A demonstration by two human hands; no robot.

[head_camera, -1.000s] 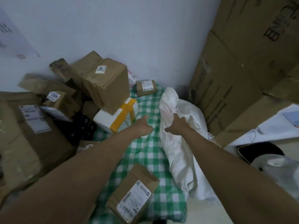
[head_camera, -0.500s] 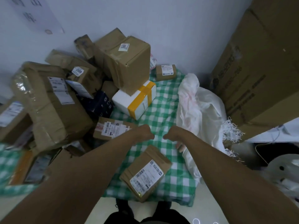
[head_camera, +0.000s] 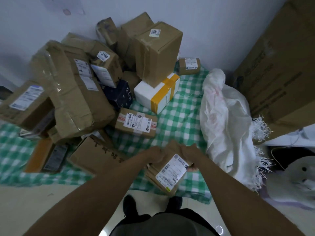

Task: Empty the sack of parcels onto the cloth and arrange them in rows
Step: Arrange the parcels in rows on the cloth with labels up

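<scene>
The sack lies slack and seemingly emptied at 3 o'clock on the cloth, parcels still heaped toward 10 o'clock, while the left hand and right hand each grip the nearest brown parcel, so row-making looks barely begun.

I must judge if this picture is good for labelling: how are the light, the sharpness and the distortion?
Head view: dim, bluish, even light with soft shadows; wide-angle bending at the big carton on the right; motion blur on the near-left parcels; the label on the parcel at both hands is too soft to read.
</scene>
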